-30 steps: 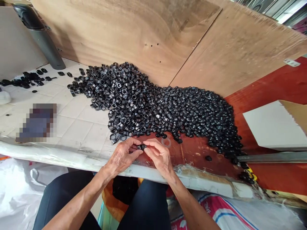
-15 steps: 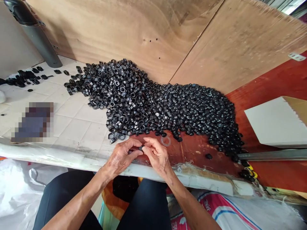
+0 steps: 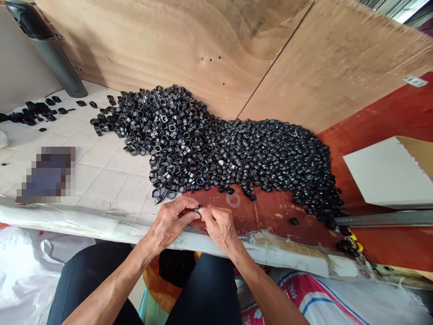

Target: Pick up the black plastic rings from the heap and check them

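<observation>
My left hand (image 3: pixel 171 222) and my right hand (image 3: pixel 219 224) meet at the table's near edge, fingertips pinched together on a small black plastic part (image 3: pixel 197 208). Most of that part is hidden by my fingers. Just beyond my hands lies a large heap of black ring-shaped parts (image 3: pixel 176 135) on the left, merging on the right into a heap of smaller black caps (image 3: pixel 280 158). A single black cap (image 3: pixel 294 221) lies apart on the red surface.
Plywood boards (image 3: pixel 209 40) stand behind the heaps. A grey tube (image 3: pixel 50 49) leans at the far left near a few scattered black pieces (image 3: pixel 34 112). A white cardboard box (image 3: pixel 389 176) sits at the right, with a metal rail (image 3: pixel 385 220) below it. Woven sacks (image 3: pixel 324 298) lie under the table edge.
My right hand has curled tighter and closed in on the left, so less of the black part shows between the fingers. The camera view shifted slightly.
</observation>
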{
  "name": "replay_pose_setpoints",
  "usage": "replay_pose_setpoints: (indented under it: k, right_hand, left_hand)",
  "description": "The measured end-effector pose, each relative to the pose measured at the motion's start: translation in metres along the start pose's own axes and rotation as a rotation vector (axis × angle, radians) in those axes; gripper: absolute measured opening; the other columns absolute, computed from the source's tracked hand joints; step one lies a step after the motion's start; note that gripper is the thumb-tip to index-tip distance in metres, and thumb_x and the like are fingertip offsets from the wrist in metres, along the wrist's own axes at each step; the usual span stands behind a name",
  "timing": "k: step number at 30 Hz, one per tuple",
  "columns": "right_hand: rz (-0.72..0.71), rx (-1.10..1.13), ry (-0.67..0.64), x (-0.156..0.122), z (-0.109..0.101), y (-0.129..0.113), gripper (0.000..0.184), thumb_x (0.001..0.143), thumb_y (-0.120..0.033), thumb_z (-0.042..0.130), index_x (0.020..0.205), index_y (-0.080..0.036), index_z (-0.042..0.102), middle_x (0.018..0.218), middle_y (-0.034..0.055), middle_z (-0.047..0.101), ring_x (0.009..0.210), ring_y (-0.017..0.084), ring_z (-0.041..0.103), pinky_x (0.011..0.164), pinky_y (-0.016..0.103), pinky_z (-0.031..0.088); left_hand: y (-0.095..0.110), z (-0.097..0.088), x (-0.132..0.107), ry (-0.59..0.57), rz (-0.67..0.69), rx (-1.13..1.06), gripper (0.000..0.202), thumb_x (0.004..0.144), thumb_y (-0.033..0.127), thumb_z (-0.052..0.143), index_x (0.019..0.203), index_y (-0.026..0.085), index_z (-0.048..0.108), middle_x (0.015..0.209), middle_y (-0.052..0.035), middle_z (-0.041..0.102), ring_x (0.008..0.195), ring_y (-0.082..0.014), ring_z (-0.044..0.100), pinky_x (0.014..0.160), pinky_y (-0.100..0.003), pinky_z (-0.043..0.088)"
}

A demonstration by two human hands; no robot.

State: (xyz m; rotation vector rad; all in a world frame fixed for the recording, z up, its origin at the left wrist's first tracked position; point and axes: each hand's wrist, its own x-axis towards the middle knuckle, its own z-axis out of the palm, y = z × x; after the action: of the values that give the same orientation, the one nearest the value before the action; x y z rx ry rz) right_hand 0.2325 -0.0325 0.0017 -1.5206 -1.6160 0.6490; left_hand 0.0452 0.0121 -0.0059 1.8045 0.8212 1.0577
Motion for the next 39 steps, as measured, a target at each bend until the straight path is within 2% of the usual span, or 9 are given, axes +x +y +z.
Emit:
replay_pose_setpoints:
  k: [5,9,12,17,19,22,31,36,39]
  right_hand:
    - [-0.015,0.158,-0.016,0.000,-0.007,0.001,0.043,0.105,-0.051,0.043,0.082,-0.023,0.067,0.068,-0.0002,0.065,0.060,0.015,0.059,0.064,0.028,0.049]
    - [0.009,0.157,-0.073,0.001,-0.010,-0.001,0.050,0.104,-0.044,0.048,0.060,-0.022,0.059,0.056,-0.0015,0.057,0.053,0.014,0.054,0.059,0.028,0.043]
    - [-0.003,0.176,-0.036,0.002,-0.011,-0.003,0.035,0.099,-0.042,0.054,0.072,-0.022,0.066,0.064,-0.0015,0.062,0.058,0.014,0.055,0.061,0.027,0.043]
    - [0.008,0.173,-0.047,0.001,-0.012,-0.004,0.040,0.099,-0.042,0.055,0.066,-0.021,0.064,0.057,-0.0028,0.054,0.053,0.013,0.051,0.058,0.027,0.043]
    - [0.004,0.184,-0.035,0.001,-0.012,-0.003,0.024,0.096,-0.040,0.063,0.088,-0.021,0.074,0.072,-0.0002,0.065,0.064,0.015,0.060,0.063,0.027,0.049]
    - [-0.015,0.230,-0.081,0.001,-0.009,0.000,0.025,0.095,-0.035,0.065,0.115,-0.024,0.075,0.098,0.0044,0.074,0.079,0.018,0.070,0.072,0.028,0.057]
    - [0.293,0.266,-0.122,-0.008,-0.002,-0.006,0.017,0.090,-0.036,0.063,0.092,-0.020,0.068,0.059,-0.0038,0.063,0.050,0.013,0.061,0.053,0.022,0.049]
    - [0.365,0.169,-0.143,-0.006,0.000,-0.011,0.046,0.097,-0.046,0.054,0.058,-0.022,0.047,0.050,-0.0035,0.052,0.042,0.009,0.046,0.045,0.022,0.037]
    - [0.324,0.256,-0.135,-0.006,0.001,-0.010,0.032,0.094,-0.047,0.060,0.075,-0.021,0.059,0.058,-0.0037,0.058,0.044,0.010,0.052,0.045,0.021,0.042]
  left_hand:
    - [-0.002,0.002,-0.002,0.057,-0.050,0.010,0.011,0.096,0.030,0.074,0.102,0.021,0.073,0.104,-0.0061,0.081,0.098,-0.0211,0.077,0.090,-0.034,0.063]
    - [0.002,0.001,-0.001,0.056,-0.074,-0.008,0.009,0.096,0.029,0.072,0.100,0.021,0.074,0.103,-0.0063,0.080,0.096,-0.0202,0.077,0.086,-0.032,0.064]
    - [0.003,0.000,0.000,0.073,-0.080,-0.001,0.011,0.095,0.031,0.074,0.100,0.021,0.074,0.102,-0.0058,0.080,0.101,-0.0218,0.076,0.094,-0.036,0.063]
    - [0.003,0.000,-0.001,0.076,-0.091,-0.010,0.011,0.094,0.032,0.076,0.099,0.022,0.074,0.104,-0.0055,0.081,0.108,-0.0237,0.075,0.105,-0.042,0.059]
    - [0.003,0.000,-0.001,0.079,-0.096,-0.036,0.010,0.095,0.031,0.076,0.099,0.022,0.074,0.104,-0.0055,0.080,0.108,-0.0233,0.075,0.104,-0.040,0.059]
    - [0.000,0.001,-0.003,0.052,-0.111,-0.073,0.009,0.096,0.028,0.074,0.103,0.022,0.075,0.106,-0.0045,0.080,0.104,-0.0209,0.075,0.097,-0.034,0.060]
    - [0.008,-0.002,-0.003,-0.119,0.100,0.067,0.012,0.103,0.015,0.061,0.107,0.021,0.071,0.109,-0.0060,0.074,0.103,-0.0179,0.073,0.092,-0.029,0.058]
    - [0.015,-0.005,-0.003,-0.177,0.123,0.113,0.018,0.105,0.013,0.054,0.107,0.022,0.070,0.106,-0.0058,0.071,0.100,-0.0172,0.070,0.091,-0.030,0.057]
    - [0.009,-0.003,-0.004,-0.116,0.004,0.034,0.009,0.102,0.020,0.063,0.106,0.023,0.070,0.104,-0.0047,0.073,0.096,-0.0183,0.072,0.088,-0.030,0.059]
